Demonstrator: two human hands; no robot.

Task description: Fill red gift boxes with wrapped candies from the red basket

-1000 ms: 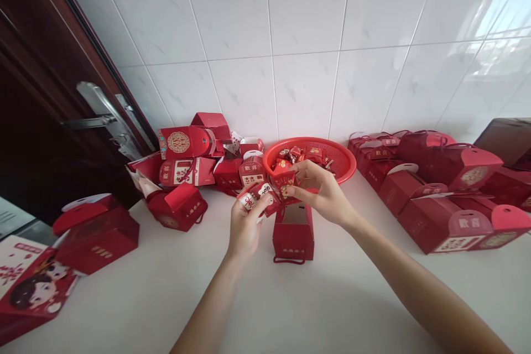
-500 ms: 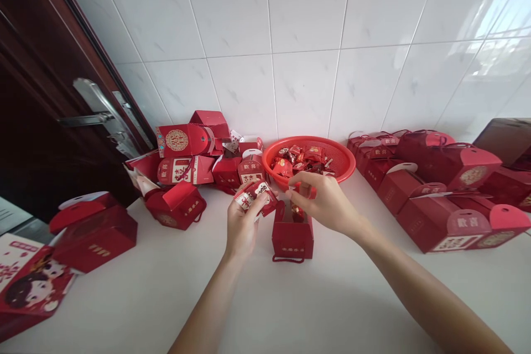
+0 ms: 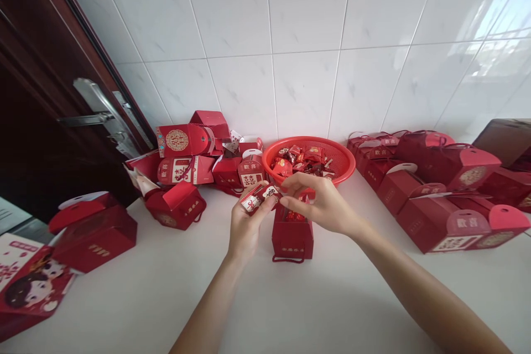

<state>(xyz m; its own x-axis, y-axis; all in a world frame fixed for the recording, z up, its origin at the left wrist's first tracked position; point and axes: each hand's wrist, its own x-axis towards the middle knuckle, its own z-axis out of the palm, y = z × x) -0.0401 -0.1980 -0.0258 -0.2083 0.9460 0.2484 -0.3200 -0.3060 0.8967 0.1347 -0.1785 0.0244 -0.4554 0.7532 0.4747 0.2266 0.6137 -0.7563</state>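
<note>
My left hand [image 3: 245, 227] is closed around several candies in red and white wrappers [image 3: 258, 199], with its thumb across the top. My right hand [image 3: 317, 199] comes in from the right, thumb and index finger apart, the tips at the right end of these candies. Whether the fingertips touch them is hard to tell. Below the hands stands an open red gift box [image 3: 292, 239] with a cord handle hanging at its front. Red wrapped candies [image 3: 293, 215] show inside it, partly hidden by my right hand.
Behind the box, a red plastic basket [image 3: 344, 161] holds many wrapped candies. Red gift boxes [image 3: 178, 170] lie piled at the left, with another box [image 3: 97, 235] nearer the door [image 3: 50, 77]. Closed boxes [image 3: 440, 215] stand in rows at the right. A tiled wall [image 3: 307, 88] backs the table.
My right hand has moved slightly left, to the candies in my left hand. The left hand has shifted a little right and turned the candies. More red shows inside the box.
</note>
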